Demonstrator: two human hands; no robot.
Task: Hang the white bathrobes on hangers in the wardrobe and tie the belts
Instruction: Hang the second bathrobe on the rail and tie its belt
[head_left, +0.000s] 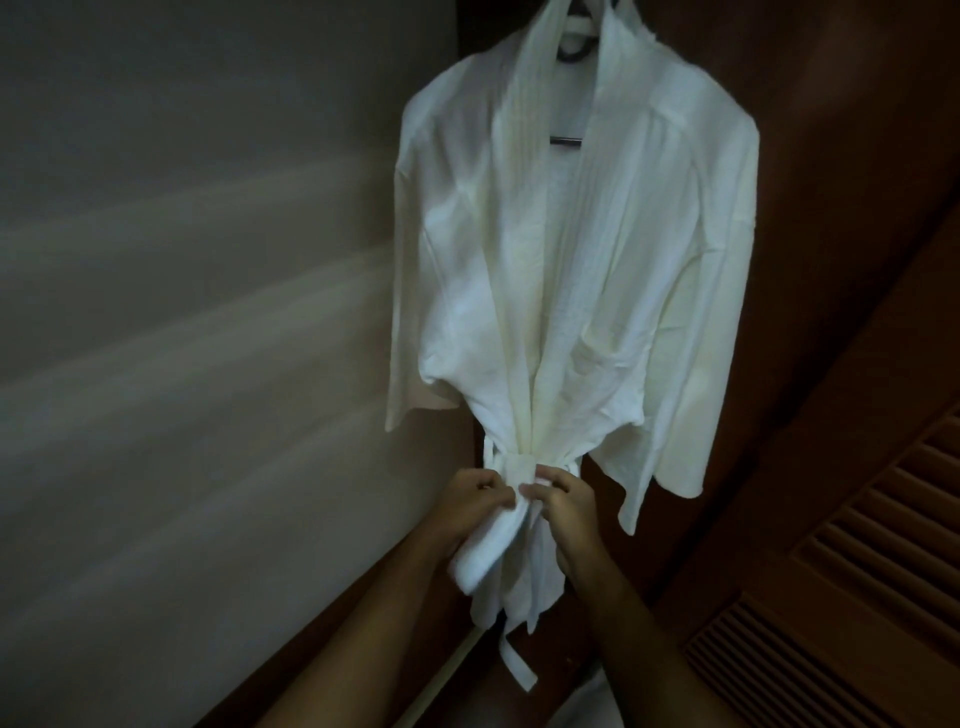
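- The white bathrobe hangs front-on from a dark hanger, whose bar shows in the open collar; the top of the hanger is cut off by the frame edge, so what it hooks onto cannot be seen.
- The belt is drawn round the robe's waist and cinches the cloth in; a loose tail of it dangles well below the waist.
- The left hand, just left of the waist, has its fingers curled and pinching the belt at the knot point, with a folded bundle of white cloth below it.
- The right hand, just right of the waist, also has curled fingers pinching the belt, fingertips nearly meeting those of the left hand.
- Judged progress: this robe is already on its hanger and wrapped; the knot looks in the making, not finished. Tightening it and letting the ends fall is what seems left here. No second robe is in view, so the rest of the task cannot be gauged.
- Left of the robe is a pale wall; behind and right of it, dark brown wood panelling.
- Lower right of the robe is a louvred wooden door, near the right sleeve but not touching it.
- The dim light and blur hide the knot's exact form.
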